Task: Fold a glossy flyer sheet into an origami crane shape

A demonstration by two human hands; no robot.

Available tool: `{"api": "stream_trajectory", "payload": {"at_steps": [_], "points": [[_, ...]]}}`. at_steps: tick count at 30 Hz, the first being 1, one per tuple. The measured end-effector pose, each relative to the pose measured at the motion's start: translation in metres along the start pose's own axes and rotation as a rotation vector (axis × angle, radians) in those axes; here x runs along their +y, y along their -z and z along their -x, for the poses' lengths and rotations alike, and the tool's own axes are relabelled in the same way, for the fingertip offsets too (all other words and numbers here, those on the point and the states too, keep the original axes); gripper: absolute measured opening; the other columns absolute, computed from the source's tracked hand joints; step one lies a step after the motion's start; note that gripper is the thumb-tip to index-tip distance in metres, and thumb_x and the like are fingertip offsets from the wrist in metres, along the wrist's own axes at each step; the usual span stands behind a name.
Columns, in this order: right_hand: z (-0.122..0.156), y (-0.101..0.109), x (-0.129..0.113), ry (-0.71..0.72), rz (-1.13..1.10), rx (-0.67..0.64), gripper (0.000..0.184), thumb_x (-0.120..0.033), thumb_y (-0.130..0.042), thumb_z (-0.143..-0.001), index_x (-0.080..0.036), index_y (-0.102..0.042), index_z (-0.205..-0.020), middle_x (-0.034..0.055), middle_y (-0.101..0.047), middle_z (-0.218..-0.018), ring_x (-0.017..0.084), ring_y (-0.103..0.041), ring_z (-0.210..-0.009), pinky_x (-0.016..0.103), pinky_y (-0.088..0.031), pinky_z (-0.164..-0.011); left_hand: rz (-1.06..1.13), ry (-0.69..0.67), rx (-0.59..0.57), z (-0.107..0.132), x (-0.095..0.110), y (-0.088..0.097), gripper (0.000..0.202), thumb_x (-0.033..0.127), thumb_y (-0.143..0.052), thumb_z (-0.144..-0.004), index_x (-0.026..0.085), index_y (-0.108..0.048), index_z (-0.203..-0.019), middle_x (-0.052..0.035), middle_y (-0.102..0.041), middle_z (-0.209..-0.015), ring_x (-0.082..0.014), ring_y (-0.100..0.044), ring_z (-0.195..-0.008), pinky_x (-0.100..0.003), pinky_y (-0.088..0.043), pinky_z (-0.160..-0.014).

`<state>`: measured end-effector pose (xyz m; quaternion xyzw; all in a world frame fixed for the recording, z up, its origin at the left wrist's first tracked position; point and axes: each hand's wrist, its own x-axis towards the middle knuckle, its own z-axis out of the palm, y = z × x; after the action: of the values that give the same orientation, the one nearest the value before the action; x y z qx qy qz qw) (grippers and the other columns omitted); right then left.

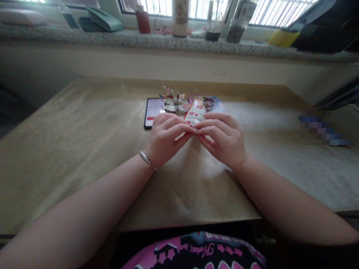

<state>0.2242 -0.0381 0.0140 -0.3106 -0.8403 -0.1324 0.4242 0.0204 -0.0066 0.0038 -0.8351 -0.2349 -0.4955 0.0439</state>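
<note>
My left hand [166, 137] and right hand [225, 135] both pinch the printed paper [196, 111]; I'd align its edges carefully, creasing with even, gentle pressure.

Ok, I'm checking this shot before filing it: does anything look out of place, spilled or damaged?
One oddity: the bluish item near the picture's right edge is pixelated, so I can't identify it. I see no spill around the left hand, right hand or folded paper between them.
</note>
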Motion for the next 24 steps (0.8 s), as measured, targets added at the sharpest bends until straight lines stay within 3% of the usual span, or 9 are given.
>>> {"api": "stream_trajectory", "payload": {"at_steps": [5,15,24], "points": [[-0.0027,-0.0022,-0.0002,0.031,-0.024,0.051,0.011,-0.018,-0.065,-0.083,-0.027,-0.062,-0.089,-0.0017,-0.075,-0.095,0.022,-0.064,-0.103,0.040,-0.053,-0.092,-0.001,0.010,-0.024,0.0013,-0.0013,-0.0025,0.008,0.028,-0.066,-0.089,0.024,-0.067,-0.082,0.0023,-0.071,-0.083,-0.0126,-0.061,-0.078,-0.030,-0.047,-0.082],[-0.0013,-0.0027,0.0020,-0.014,-0.080,0.034,0.011,-0.017,-0.062,-0.084,-0.026,-0.061,-0.090,-0.0005,-0.074,-0.096,0.022,-0.064,-0.103,0.043,-0.052,-0.093,0.085,0.012,-0.019,0.0036,-0.0023,-0.0040,0.002,0.020,-0.065,-0.087,0.021,-0.064,-0.085,-0.0007,-0.069,-0.085,-0.0127,-0.064,-0.078,-0.029,-0.052,-0.078],[-0.0020,-0.0006,0.0004,0.016,-0.037,0.062,0.014,-0.015,-0.067,-0.082,-0.027,-0.062,-0.086,-0.0022,-0.075,-0.090,0.022,-0.064,-0.102,0.041,-0.052,-0.091,0.067,0.011,-0.035,0.0027,-0.0028,-0.0035,0.005,0.019,-0.063,-0.087,0.021,-0.061,-0.083,0.0005,-0.072,-0.086,-0.0135,-0.066,-0.082,-0.032,-0.052,-0.086]]}}
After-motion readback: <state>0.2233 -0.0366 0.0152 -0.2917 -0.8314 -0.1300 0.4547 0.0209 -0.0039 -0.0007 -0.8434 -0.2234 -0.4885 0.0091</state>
